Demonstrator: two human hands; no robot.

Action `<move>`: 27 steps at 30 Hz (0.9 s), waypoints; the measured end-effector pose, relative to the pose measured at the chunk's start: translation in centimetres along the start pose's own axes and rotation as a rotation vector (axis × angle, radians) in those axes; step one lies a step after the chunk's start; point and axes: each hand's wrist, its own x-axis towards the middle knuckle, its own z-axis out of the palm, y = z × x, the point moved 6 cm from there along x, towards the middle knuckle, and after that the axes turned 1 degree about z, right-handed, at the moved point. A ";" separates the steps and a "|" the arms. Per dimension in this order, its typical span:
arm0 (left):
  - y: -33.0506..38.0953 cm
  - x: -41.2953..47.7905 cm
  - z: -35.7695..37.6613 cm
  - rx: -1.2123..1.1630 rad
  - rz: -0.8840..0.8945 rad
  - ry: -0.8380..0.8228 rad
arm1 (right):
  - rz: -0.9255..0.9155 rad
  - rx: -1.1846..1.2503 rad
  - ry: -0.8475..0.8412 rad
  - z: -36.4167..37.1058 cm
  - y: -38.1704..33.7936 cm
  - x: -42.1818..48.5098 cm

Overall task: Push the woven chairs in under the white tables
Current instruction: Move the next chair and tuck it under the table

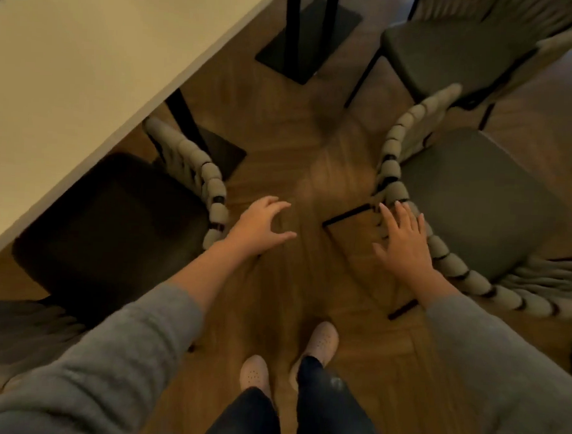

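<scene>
A white table (88, 63) fills the upper left. A woven chair (113, 229) with a dark seat sits partly under its edge, its rope-wrapped back rail curving toward me. My left hand (261, 225) hovers open just right of that rail, holding nothing. On the right stands a second woven chair (475, 205) with a grey seat, out in the open floor. My right hand (405, 241) is spread flat against its wrapped back rail, fingers apart. A third woven chair (449, 60) stands at the upper right.
Black table legs and a flat black base plate (308, 40) stand on the wooden floor at top centre. Another black base (222, 151) lies behind the left chair. My feet in pale shoes (318, 343) stand on the floor between the two chairs.
</scene>
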 end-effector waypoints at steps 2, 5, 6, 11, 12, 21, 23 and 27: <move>4.2 3.3 2.2 0.135 0.087 -0.083 | 0.075 0.023 -0.016 -0.7 4.6 -0.2; 9.7 7.6 5.3 0.323 0.220 -0.179 | 0.242 0.064 -0.098 -0.5 10.7 -0.3; 11.0 8.7 6.0 0.374 0.258 -0.200 | 0.294 0.083 -0.134 -0.2 12.0 -0.4; 16.6 13.6 8.5 0.648 0.450 -0.271 | 0.480 0.221 -0.313 2.1 15.0 -1.1; 17.4 14.5 8.7 0.706 0.488 -0.274 | 0.487 0.214 -0.351 2.7 15.0 -1.2; 22.2 23.0 11.3 1.264 0.681 -0.419 | 0.584 0.135 -0.481 4.5 16.7 -2.0; 22.8 24.2 12.5 1.317 0.725 -0.466 | 0.578 0.159 -0.452 4.7 16.9 -2.0; 23.2 25.6 14.5 1.335 0.783 -0.513 | 0.518 0.156 -0.360 5.0 16.9 -2.6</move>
